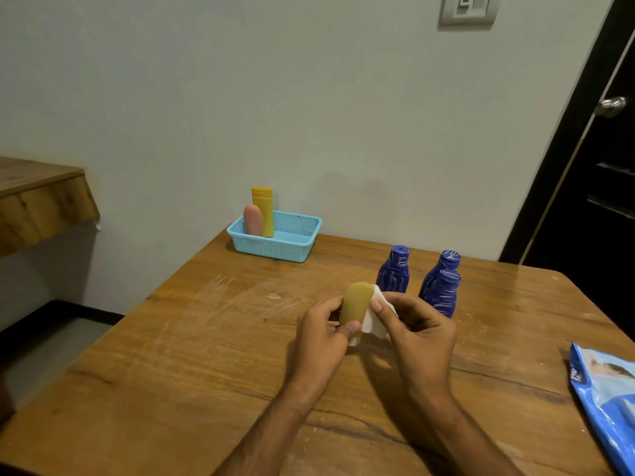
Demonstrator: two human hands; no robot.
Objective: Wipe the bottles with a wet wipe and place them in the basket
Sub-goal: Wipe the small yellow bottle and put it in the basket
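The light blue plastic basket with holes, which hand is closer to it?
Left. The left hand, gripping the tan bottle, sits nearer the light blue plastic basket; the right hand, pinching the white wipe, is farther right.

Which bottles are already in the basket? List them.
Two: the yellow bottle and the pink bottle stand upright at the left end of the blue basket. The other bottles are outside it.

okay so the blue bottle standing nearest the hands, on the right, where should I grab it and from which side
Probably grip the nearest blue bottle round its narrower upper body, just below the cap, coming from above and the right. It stands upright, another blue bottle stands close behind it, and the right hand with the wipe lies to its left.
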